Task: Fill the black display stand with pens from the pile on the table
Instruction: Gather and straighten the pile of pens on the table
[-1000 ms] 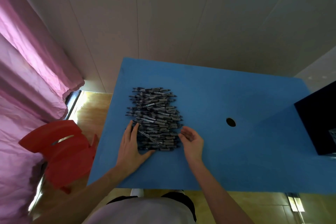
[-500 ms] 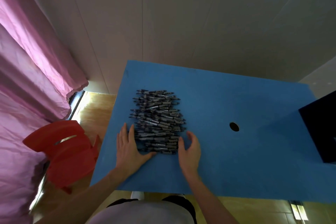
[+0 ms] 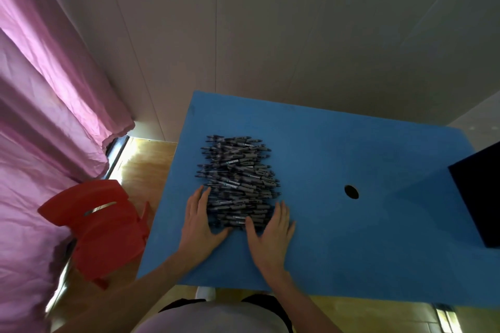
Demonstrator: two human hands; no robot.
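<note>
A pile of dark grey pens lies on the left half of the blue table, the pens stacked crosswise. My left hand lies flat on the table with straight fingers against the pile's near left side. My right hand lies flat too, its fingers touching the pile's near right corner. Neither hand holds a pen. The black display stand stands at the table's right edge, cut off by the frame; its inside is hidden.
A round hole sits in the table top between pile and stand. A red plastic chair stands on the wooden floor left of the table, beside a pink curtain. A white wall rises behind the table.
My right hand turned from a loose curl to flat and slid in against the pile's near right corner. My left hand stayed by the near left side. The view shifted slightly.
</note>
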